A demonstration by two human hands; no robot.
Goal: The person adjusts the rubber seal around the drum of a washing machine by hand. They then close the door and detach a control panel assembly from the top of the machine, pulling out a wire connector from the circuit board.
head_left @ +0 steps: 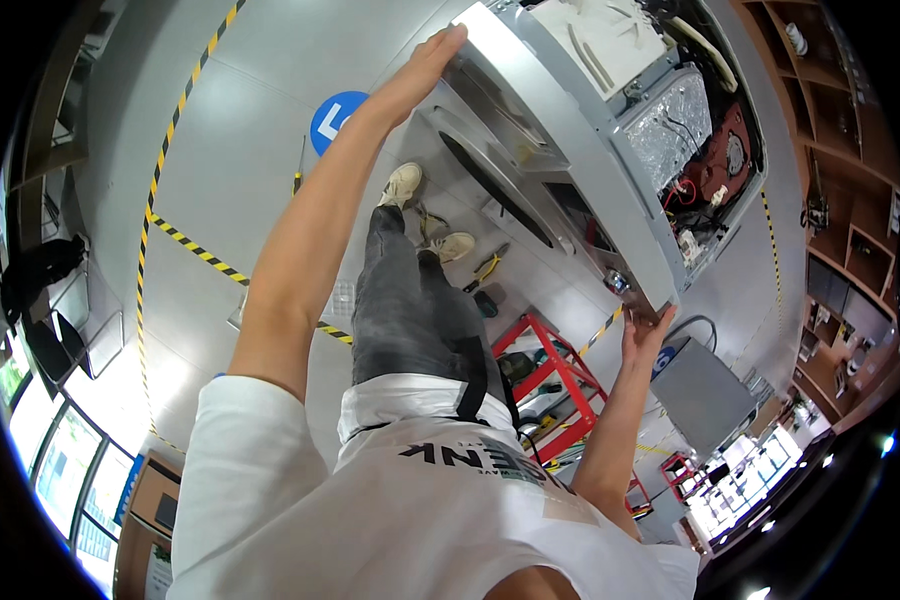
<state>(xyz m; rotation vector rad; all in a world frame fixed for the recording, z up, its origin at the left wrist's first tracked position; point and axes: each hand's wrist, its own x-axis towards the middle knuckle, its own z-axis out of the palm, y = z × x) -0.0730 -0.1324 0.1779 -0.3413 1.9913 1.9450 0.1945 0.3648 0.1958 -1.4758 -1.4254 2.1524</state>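
Note:
In front of me stands a front-loading washing machine (620, 150) with its top off and its insides bare. Along its upper front runs a silver-grey control panel (545, 85), with a round knob and a dark display on its face. My left hand (438, 58) grips the panel's left end, fingers pressed along the edge. At the opposite end, my right hand (648, 335) holds the lower right corner, its fingertips partly hidden behind the edge. Inside the machine show a white moulded housing (600, 40), a silver foil-wrapped part (670, 125) and loose red wires (682, 192).
By my feet lie yellow-handled pliers (490, 265); a screwdriver (297, 180) is farther left. A red tool cart (545, 375) stands close to my right side, with a grey box-shaped cabinet (705, 400) beyond it. Brown shelving (850, 190) lines the far right.

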